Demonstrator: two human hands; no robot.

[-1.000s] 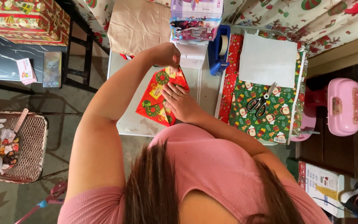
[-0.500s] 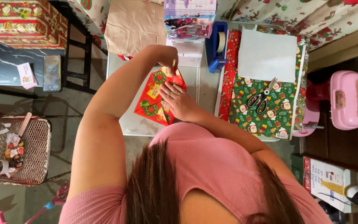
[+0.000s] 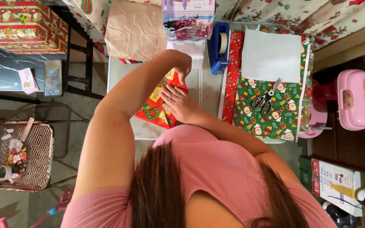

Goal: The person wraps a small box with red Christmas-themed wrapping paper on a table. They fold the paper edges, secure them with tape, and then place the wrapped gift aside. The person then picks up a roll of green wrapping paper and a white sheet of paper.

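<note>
Red-wrapped parcel (image 3: 159, 107) on pale table (image 3: 123, 71), near edge, under both hands. Best done by keeping paper taut, flap creased flat before taping. Right hand (image 3: 178, 103) spread flat, pressing on top; left hand (image 3: 182, 69) curled, pinching far flap (image 3: 178, 86). Tape holder (image 3: 219, 46) far right, scissors (image 3: 265, 99) on green paper (image 3: 271, 114). Parcel's shape, fingertips' exact hold mostly hidden.

A home gift-wrapping corner: at the frame's centre stands a small white table (image 3: 127, 76), with festive wrapping paper (image 3: 271, 109), scissors (image 3: 265, 99) and a blue tape dispenser (image 3: 218, 46) upper right, a wrapped box (image 3: 20, 23) upper left, and a pink toy case (image 3: 353, 99) at right.
</note>
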